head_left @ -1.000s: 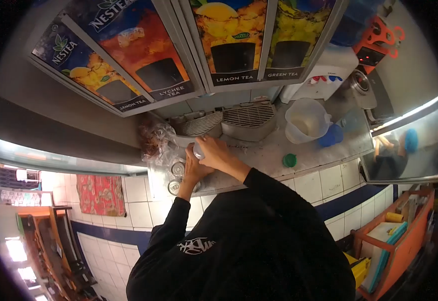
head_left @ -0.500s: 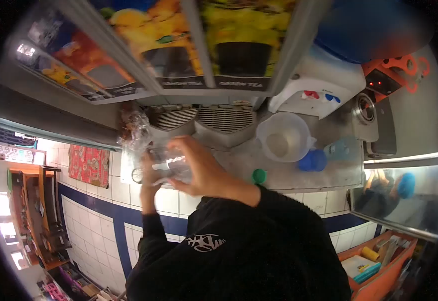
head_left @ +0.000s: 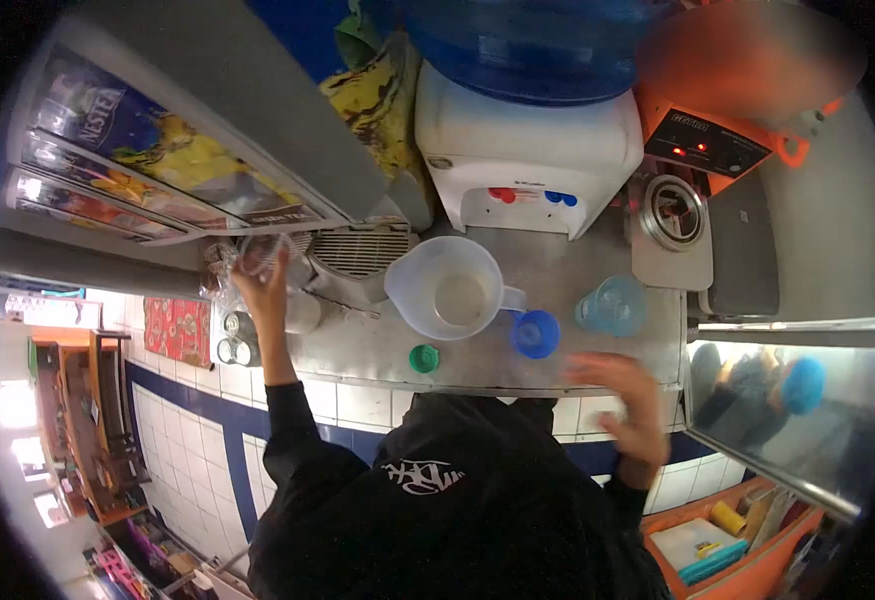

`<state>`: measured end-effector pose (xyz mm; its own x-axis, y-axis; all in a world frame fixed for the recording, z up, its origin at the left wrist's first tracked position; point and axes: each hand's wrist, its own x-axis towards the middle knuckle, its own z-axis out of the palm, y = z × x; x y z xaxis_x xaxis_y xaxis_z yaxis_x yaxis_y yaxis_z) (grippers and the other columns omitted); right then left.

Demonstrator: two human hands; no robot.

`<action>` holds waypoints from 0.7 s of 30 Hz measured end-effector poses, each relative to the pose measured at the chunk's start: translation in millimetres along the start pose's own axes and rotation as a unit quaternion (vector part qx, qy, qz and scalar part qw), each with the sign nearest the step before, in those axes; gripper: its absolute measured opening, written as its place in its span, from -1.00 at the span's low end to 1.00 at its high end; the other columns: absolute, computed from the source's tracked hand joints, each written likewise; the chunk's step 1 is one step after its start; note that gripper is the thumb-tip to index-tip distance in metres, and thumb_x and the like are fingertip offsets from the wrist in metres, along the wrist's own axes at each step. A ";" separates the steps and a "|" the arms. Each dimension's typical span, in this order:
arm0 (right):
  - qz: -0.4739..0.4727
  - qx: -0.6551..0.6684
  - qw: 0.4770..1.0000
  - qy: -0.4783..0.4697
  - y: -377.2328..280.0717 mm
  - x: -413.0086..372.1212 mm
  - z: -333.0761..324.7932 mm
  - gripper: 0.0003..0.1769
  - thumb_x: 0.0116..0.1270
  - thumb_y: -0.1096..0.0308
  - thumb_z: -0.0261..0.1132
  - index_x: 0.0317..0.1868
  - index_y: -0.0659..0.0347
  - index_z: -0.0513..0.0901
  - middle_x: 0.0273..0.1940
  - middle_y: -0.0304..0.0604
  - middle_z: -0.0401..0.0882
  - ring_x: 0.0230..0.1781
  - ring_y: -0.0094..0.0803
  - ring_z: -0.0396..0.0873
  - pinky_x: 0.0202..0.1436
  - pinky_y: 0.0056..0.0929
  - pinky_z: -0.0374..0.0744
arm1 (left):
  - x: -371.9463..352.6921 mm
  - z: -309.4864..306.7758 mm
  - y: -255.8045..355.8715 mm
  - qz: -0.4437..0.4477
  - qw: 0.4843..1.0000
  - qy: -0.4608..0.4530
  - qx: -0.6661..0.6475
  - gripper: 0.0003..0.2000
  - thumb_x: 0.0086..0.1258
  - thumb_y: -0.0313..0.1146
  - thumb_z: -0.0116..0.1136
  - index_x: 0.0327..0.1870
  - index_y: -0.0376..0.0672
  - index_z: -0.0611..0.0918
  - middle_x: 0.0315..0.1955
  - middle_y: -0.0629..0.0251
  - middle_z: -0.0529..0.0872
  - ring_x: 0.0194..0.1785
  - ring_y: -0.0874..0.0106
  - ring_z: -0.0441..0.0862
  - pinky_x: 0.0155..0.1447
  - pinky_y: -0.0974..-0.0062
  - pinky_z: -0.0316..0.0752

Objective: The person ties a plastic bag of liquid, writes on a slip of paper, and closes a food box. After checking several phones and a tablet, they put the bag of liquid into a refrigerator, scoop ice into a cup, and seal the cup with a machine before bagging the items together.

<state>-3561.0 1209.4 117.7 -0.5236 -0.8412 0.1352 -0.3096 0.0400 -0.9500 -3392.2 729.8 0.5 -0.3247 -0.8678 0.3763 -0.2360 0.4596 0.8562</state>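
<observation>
At the left end of the metal counter, my left hand (head_left: 263,292) is closed around a clear plastic cup (head_left: 282,256), beside a crinkled clear plastic bag (head_left: 219,275). Its fingers partly cover the cup. Past the counter's front edge on the right hovers my right hand (head_left: 622,395), holding nothing, its fingers stretched out and slightly blurred. Nearest to it is a small blue cup (head_left: 534,334). A translucent measuring jug (head_left: 444,290) stands mid-counter, handle to the right. In front of it sits a small green cup (head_left: 423,358).
A white water dispenser (head_left: 527,150) with a blue bottle stands behind the jug. To its right are a light-blue clear cup (head_left: 612,306), a scale-like device with a round metal top (head_left: 673,213) and an orange sealing machine (head_left: 707,140). Drink dispensers (head_left: 187,160) line the left.
My right hand has let go of the clear plastic cup and swung far right. My left hand keeps it, farther back at the left. The view has turned toward the right.
</observation>
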 end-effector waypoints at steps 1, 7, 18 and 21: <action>0.007 -0.034 0.995 0.091 16.3 -28.5 -29.7 -0.53 0.29 0.19 0.31 0.13 0.29 0.53 0.13 -0.04 0.56 0.07 -0.26 0.58 0.11 -0.31 0.53 | 14.0 4.0 -23.3 0.073 0.981 0.069 0.165 -0.29 0.19 -0.29 0.42 0.24 -0.41 0.24 0.06 -0.04 0.48 0.08 0.15 0.54 0.23 0.25 0.45; 0.184 -0.187 0.838 0.478 169.1 -139.0 -210.1 -0.67 0.38 0.42 0.21 0.14 0.18 0.52 0.05 -0.20 0.56 -0.02 -0.42 0.54 -0.05 -0.45 0.56 | 76.0 38.5 -98.0 0.336 0.854 0.101 0.383 -0.66 0.21 -0.41 0.26 -0.01 -0.33 0.53 -0.16 -0.03 0.65 -0.08 0.08 0.59 0.09 0.22 0.45; 0.206 -0.665 0.704 0.141 349.0 -33.8 -295.3 -0.29 0.17 0.29 0.29 0.36 0.03 0.29 0.42 0.05 0.09 0.41 0.00 0.12 0.23 0.28 0.20 | 68.8 15.4 -75.0 0.125 0.855 0.010 0.504 -0.80 0.24 -0.31 0.14 -0.23 -0.22 0.66 -0.32 0.03 0.70 -0.25 0.11 0.64 -0.17 0.11 0.47; 0.213 -0.612 0.750 0.130 353.1 -34.6 -305.9 -0.32 0.26 0.37 0.20 0.41 0.02 0.25 0.43 0.03 0.09 0.42 0.00 0.12 0.23 0.28 0.21 | 61.8 7.8 -108.8 0.241 0.620 -0.039 0.746 -0.88 0.23 -0.31 0.10 -0.42 -0.06 0.67 -0.47 0.22 0.67 -0.38 0.21 0.60 -0.23 0.13 0.40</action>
<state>-3895.0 1417.6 -136.4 -0.8698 -0.4843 0.0947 -0.4841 0.8746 0.0266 -3393.7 627.7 -72.2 -0.7166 -0.5766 0.3924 -0.6594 0.3766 -0.6507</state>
